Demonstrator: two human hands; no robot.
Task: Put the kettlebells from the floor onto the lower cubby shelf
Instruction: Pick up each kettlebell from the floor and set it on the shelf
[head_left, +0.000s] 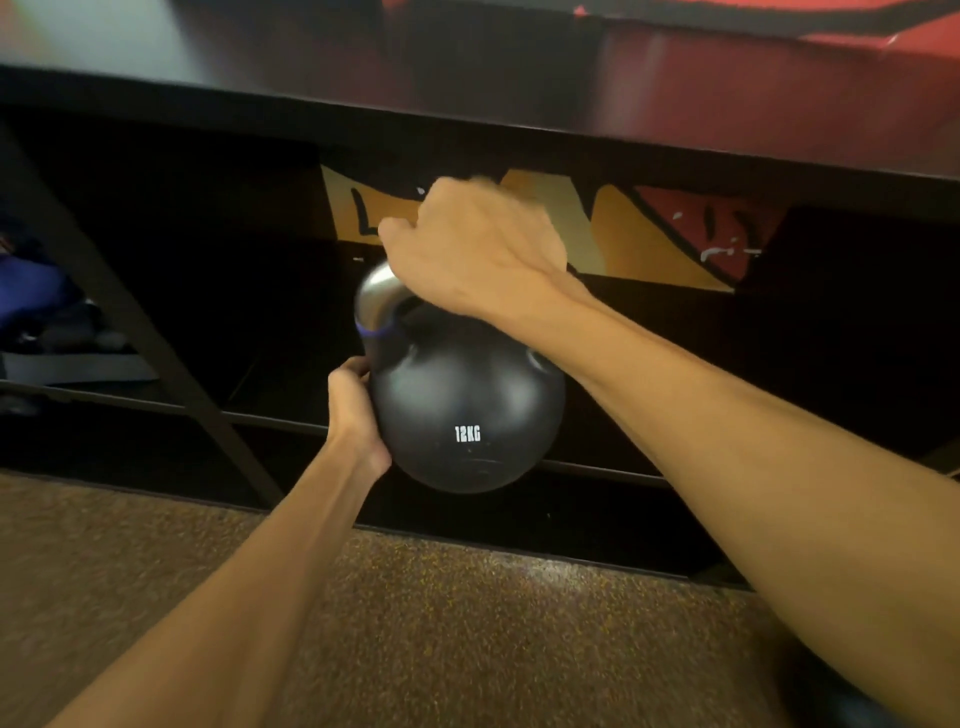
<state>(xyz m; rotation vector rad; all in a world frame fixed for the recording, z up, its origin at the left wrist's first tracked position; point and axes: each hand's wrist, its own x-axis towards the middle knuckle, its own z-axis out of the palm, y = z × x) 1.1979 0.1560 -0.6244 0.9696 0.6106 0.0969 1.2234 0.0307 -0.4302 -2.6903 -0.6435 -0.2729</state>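
Observation:
A black kettlebell (467, 405) marked 12KG, with a silver handle and a purple band, hangs in the air in front of the black cubby unit. My right hand (472, 249) is closed over the top of its handle. My left hand (353, 410) presses against the ball's left side, fingers curled around it. The kettlebell's base sits level with the front edge of the cubby shelf (280, 418), in front of the middle compartment. The inside of that compartment is dark.
The cubby's black top board (519, 124) overhangs just above my right hand. A slanted divider (130, 317) separates the left compartment, which holds blue and grey items (36, 296). Speckled brown floor (467, 623) lies below.

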